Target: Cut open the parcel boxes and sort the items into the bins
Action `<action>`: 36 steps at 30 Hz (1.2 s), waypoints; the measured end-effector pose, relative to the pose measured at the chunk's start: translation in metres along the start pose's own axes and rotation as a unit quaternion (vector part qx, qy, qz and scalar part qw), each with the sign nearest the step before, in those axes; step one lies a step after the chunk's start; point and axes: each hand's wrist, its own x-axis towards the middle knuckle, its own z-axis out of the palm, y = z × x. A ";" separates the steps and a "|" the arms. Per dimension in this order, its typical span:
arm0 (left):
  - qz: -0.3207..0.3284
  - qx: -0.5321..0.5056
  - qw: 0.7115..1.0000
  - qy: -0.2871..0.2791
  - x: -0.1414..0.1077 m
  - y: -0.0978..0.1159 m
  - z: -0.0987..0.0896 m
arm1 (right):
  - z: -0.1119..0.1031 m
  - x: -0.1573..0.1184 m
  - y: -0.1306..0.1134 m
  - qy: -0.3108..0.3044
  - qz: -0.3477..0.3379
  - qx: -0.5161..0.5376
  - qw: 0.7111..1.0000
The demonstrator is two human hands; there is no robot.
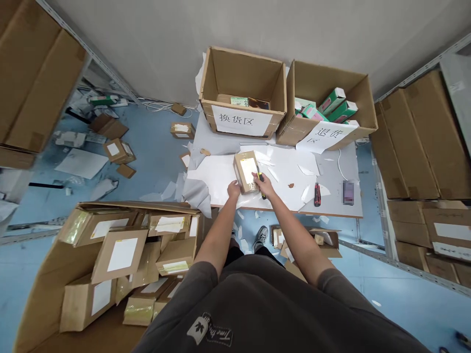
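Note:
A small taped cardboard box point(240, 169) with a white label on top lies on the table in front of me. My left hand point(234, 189) is closed on its near left corner. In my right hand point(263, 185) is a yellow and black utility knife point(259, 175), held over the right side of the box. Whether its blade touches the box I cannot tell. To the right, a red and black tool point(317, 194) rests on the table, with scraps of white paper point(308, 170) around it.
Two open cartons with paper signs, the left carton point(243, 73) and the right carton point(331, 78), stand at the table's back. A large carton point(40, 299) full of parcels is at my left. Shelves with boxes point(415, 142) flank the right; more parcels lie on the floor.

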 end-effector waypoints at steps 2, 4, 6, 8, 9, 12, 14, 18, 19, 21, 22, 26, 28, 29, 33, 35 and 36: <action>-0.019 0.048 0.996 0.068 -0.002 0.003 -0.009 | 0.007 0.000 0.002 -0.010 0.007 0.022 1.000; 0.010 0.101 0.988 0.119 0.001 0.012 -0.024 | 0.011 0.001 0.004 -0.001 0.012 0.046 0.999; 0.109 0.165 0.975 0.099 0.013 0.030 -0.041 | 0.010 0.003 0.005 0.008 0.022 0.059 0.998; 0.212 0.232 0.949 0.005 0.033 0.053 -0.057 | 0.007 0.008 0.004 0.008 0.033 0.062 0.997; 0.240 0.265 0.933 -0.047 0.045 0.065 -0.063 | 0.005 0.011 0.003 0.007 0.038 0.062 0.997; 0.234 0.344 0.895 -0.163 0.075 0.091 -0.073 | 0.002 0.024 -0.005 0.008 0.046 0.050 0.998; 0.203 0.376 0.884 -0.187 0.084 0.097 -0.073 | 0.002 0.037 -0.015 0.004 0.035 0.021 0.999; 0.169 0.396 0.890 -0.152 0.076 0.091 -0.065 | 0.013 0.072 -0.039 -0.026 -0.018 -0.184 0.982; 0.164 0.393 0.894 -0.141 0.072 0.090 -0.062 | 0.017 0.081 -0.045 -0.030 -0.028 -0.258 0.965; 0.149 0.382 0.904 -0.124 0.064 0.088 -0.054 | 0.026 0.097 -0.056 -0.032 -0.037 -0.390 0.920; 0.143 0.371 0.910 -0.118 0.061 0.089 -0.051 | 0.029 0.102 -0.060 -0.032 -0.037 -0.440 0.897; 0.117 0.358 0.919 -0.118 0.054 0.099 -0.043 | 0.040 0.110 -0.073 -0.056 -0.030 -0.558 0.827; 0.098 0.392 0.905 -0.131 0.051 0.105 -0.043 | 0.044 0.107 -0.078 -0.070 -0.017 -0.594 0.802; 0.089 0.413 0.896 -0.138 0.049 0.108 -0.043 | 0.046 0.105 -0.080 -0.074 -0.007 -0.608 0.790; 0.066 0.458 0.874 -0.147 0.041 0.119 -0.045 | 0.061 0.101 -0.088 -0.071 0.030 -0.649 0.757; 0.063 0.461 0.873 -0.144 0.038 0.122 -0.046 | 0.072 0.102 -0.091 -0.074 0.041 -0.664 0.743; 0.063 0.461 0.874 -0.142 0.037 0.123 -0.047 | 0.077 0.103 -0.092 -0.079 0.041 -0.668 0.739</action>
